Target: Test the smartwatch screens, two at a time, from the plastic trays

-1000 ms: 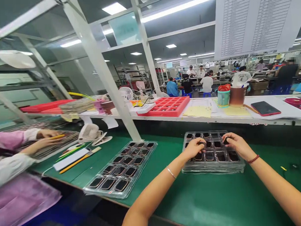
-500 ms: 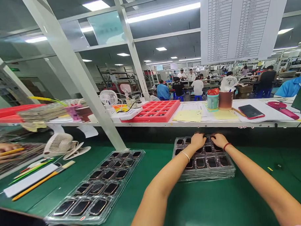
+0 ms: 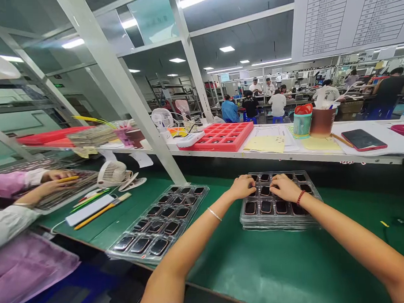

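Note:
A stack of clear plastic trays (image 3: pixel 274 223) lies on the green tabletop, its top tray filled with dark, rounded-square watch-like screens (image 3: pixel 266 206). At its left edge, my left hand (image 3: pixel 243 186) has bent fingers closed over a cell in the left column. My right hand (image 3: pixel 285 188) reaches over the middle of the top tray, fingertips bent down together near the second row. What either hand's fingertips grip is hidden. To the left, another clear tray (image 3: pixel 152 256) carries several rows of the same screens (image 3: pixel 167 212).
A white shelf above the table bears a red compartment tray (image 3: pixel 221 144), cups (image 3: pixel 302 123) and a phone (image 3: pixel 363 139). A slanted white post (image 3: pixel 148 122) meets the table. At left are a small fan (image 3: pixel 112 173), a brush (image 3: pixel 103 211) and a co-worker's hands (image 3: pixel 55 181).
The view has swung left and down, showing more of the co-worker. My hands have come nearer along the stack, the left out to its left edge, the right towards the middle.

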Demonstrator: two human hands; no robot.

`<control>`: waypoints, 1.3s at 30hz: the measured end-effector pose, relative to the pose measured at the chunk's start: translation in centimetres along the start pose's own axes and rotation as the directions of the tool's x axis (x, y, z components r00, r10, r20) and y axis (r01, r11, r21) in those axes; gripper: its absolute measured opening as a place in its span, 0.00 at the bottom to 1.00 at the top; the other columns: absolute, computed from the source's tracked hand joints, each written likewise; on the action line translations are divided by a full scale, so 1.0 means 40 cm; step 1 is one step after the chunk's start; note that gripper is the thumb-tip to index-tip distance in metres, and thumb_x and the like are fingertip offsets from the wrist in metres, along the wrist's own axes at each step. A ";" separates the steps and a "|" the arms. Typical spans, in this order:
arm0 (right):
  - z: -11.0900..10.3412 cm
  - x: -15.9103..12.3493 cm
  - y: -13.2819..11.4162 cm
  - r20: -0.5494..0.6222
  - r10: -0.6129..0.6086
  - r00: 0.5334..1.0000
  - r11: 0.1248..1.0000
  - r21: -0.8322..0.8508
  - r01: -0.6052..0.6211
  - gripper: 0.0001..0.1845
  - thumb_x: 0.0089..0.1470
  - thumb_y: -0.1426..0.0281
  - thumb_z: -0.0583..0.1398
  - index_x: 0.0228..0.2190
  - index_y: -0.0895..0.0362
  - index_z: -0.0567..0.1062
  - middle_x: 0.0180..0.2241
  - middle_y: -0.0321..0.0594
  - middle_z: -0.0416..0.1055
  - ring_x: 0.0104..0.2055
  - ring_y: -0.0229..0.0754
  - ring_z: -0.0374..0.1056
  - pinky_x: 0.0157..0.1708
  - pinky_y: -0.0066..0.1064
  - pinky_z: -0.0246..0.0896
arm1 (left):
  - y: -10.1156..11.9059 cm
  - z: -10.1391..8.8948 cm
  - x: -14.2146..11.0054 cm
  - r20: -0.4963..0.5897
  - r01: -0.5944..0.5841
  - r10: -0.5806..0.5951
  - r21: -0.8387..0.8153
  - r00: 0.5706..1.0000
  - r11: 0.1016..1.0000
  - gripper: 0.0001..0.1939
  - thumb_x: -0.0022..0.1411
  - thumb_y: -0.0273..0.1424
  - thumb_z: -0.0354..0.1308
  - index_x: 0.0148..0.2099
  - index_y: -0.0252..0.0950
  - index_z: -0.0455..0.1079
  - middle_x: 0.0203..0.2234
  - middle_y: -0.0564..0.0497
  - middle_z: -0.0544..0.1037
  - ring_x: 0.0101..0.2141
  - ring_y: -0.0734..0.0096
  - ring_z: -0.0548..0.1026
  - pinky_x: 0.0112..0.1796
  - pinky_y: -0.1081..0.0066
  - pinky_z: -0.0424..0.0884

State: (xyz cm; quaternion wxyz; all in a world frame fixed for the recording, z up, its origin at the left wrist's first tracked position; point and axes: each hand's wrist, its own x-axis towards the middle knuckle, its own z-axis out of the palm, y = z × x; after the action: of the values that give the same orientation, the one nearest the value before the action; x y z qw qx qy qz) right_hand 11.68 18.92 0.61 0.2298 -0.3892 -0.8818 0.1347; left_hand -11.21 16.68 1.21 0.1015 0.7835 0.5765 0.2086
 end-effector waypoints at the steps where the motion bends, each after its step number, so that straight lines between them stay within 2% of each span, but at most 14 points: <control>1: 0.018 0.009 -0.017 -0.001 0.003 1.000 1.000 0.016 -0.003 0.09 0.50 0.65 0.60 0.30 0.57 0.77 0.44 0.47 0.70 0.50 0.50 0.59 0.51 0.40 0.51 | -0.004 -0.002 -0.017 -0.006 0.016 -0.016 0.001 1.000 1.000 0.10 0.49 0.34 0.60 0.35 0.37 0.71 0.52 0.44 0.68 0.54 0.50 0.62 0.52 0.52 0.57; 4: 0.051 0.029 -0.042 -0.020 0.037 0.999 0.997 0.071 -0.035 0.10 0.44 0.66 0.64 0.29 0.59 0.74 0.42 0.51 0.69 0.50 0.55 0.58 0.48 0.44 0.52 | 0.006 0.002 -0.051 -0.045 0.035 -0.036 -0.022 0.998 0.999 0.11 0.47 0.34 0.61 0.34 0.36 0.69 0.51 0.42 0.68 0.53 0.50 0.62 0.51 0.53 0.58; 6: 0.052 0.029 -0.046 -0.029 0.042 0.999 0.992 0.122 -0.038 0.07 0.42 0.70 0.64 0.26 0.58 0.72 0.38 0.47 0.69 0.47 0.52 0.61 0.46 0.42 0.54 | 0.026 0.008 -0.066 -0.075 0.020 -0.025 -0.060 0.997 0.998 0.09 0.48 0.31 0.60 0.34 0.36 0.68 0.46 0.44 0.72 0.50 0.56 0.66 0.49 0.60 0.62; 10: 0.018 -0.014 -0.042 -0.051 0.019 0.999 0.970 0.243 -0.006 0.05 0.45 0.73 0.60 0.25 0.56 0.67 0.34 0.39 0.70 0.42 0.45 0.64 0.43 0.37 0.57 | 0.084 0.026 -0.093 -0.134 -0.031 0.008 -0.167 0.991 0.985 0.06 0.56 0.31 0.52 0.38 0.37 0.65 0.34 0.52 0.75 0.37 0.70 0.72 0.39 0.71 0.66; 13: -0.017 -0.072 -0.028 -0.053 0.034 0.998 0.943 0.333 -0.015 0.03 0.51 0.70 0.56 0.29 0.55 0.65 0.29 0.35 0.69 0.33 0.40 0.66 0.34 0.31 0.60 | 0.114 0.042 -0.107 -0.188 -0.077 0.016 -0.325 0.982 0.943 0.08 0.58 0.33 0.51 0.39 0.36 0.66 0.31 0.53 0.74 0.30 0.74 0.71 0.33 0.75 0.65; 15: -0.039 -0.117 -0.010 -0.042 0.057 0.997 0.925 0.377 -0.037 0.03 0.53 0.69 0.54 0.33 0.55 0.64 0.27 0.33 0.68 0.29 0.38 0.65 0.29 0.29 0.59 | 0.120 0.051 -0.109 -0.183 -0.075 -0.002 -0.412 0.983 0.908 0.09 0.57 0.33 0.52 0.39 0.36 0.67 0.30 0.54 0.74 0.27 0.75 0.69 0.30 0.75 0.63; 21: -0.071 -0.234 0.027 0.086 0.115 0.990 0.876 0.460 -0.141 0.07 0.55 0.68 0.53 0.37 0.56 0.66 0.22 0.30 0.61 0.23 0.35 0.58 0.23 0.26 0.53 | 0.113 0.058 -0.107 -0.085 -0.014 -0.034 -0.507 0.996 0.862 0.08 0.54 0.32 0.55 0.37 0.35 0.68 0.30 0.53 0.75 0.29 0.74 0.70 0.31 0.75 0.64; 26: -0.079 -0.255 0.003 0.088 0.111 0.990 0.911 0.389 -0.136 0.07 0.55 0.69 0.53 0.37 0.55 0.67 0.21 0.30 0.60 0.22 0.35 0.54 0.23 0.26 0.50 | 0.133 0.054 -0.122 0.108 0.064 0.005 -0.625 0.994 0.778 0.10 0.54 0.31 0.54 0.39 0.34 0.67 0.25 0.52 0.75 0.26 0.72 0.73 0.30 0.73 0.67; 30: -0.086 -0.268 -0.019 0.121 0.122 0.985 0.912 0.379 -0.159 0.06 0.55 0.69 0.53 0.36 0.55 0.67 0.24 0.32 0.63 0.23 0.35 0.55 0.24 0.27 0.52 | 0.159 0.049 -0.146 0.112 0.091 -0.025 -0.637 0.993 0.766 0.09 0.54 0.31 0.54 0.38 0.34 0.66 0.24 0.52 0.74 0.26 0.72 0.73 0.29 0.74 0.67; 34: -0.100 -0.327 -0.062 0.179 0.125 0.976 0.905 0.383 -0.186 0.05 0.54 0.70 0.53 0.34 0.55 0.67 0.26 0.33 0.65 0.25 0.37 0.59 0.26 0.28 0.54 | 0.199 0.035 -0.211 0.162 0.113 -0.008 -0.646 0.987 0.755 0.07 0.53 0.28 0.54 0.37 0.34 0.66 0.21 0.54 0.72 0.24 0.74 0.71 0.27 0.75 0.66; 36: -0.113 -0.373 -0.090 0.248 0.116 0.962 0.885 0.414 -0.214 0.06 0.55 0.71 0.53 0.35 0.56 0.68 0.28 0.34 0.67 0.27 0.37 0.60 0.28 0.27 0.56 | 0.220 0.025 -0.259 0.218 0.123 0.028 -0.644 0.975 0.755 0.07 0.53 0.28 0.54 0.37 0.34 0.67 0.21 0.54 0.73 0.24 0.74 0.72 0.27 0.76 0.66; 39: -0.136 -0.431 -0.127 0.424 0.052 0.904 0.810 0.512 -0.287 0.07 0.55 0.70 0.54 0.36 0.56 0.70 0.28 0.35 0.67 0.29 0.36 0.62 0.28 0.26 0.59 | 0.241 0.012 -0.310 0.396 0.212 0.097 -0.665 0.913 0.716 0.09 0.53 0.30 0.56 0.38 0.34 0.67 0.22 0.54 0.73 0.23 0.74 0.73 0.23 0.77 0.64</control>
State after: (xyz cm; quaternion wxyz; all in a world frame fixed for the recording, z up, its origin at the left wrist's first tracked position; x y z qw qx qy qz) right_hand 21.48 2.98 2.21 0.1408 -0.3479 -0.7908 0.4835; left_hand -5.78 1.95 2.03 0.5111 0.6942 0.4464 0.2400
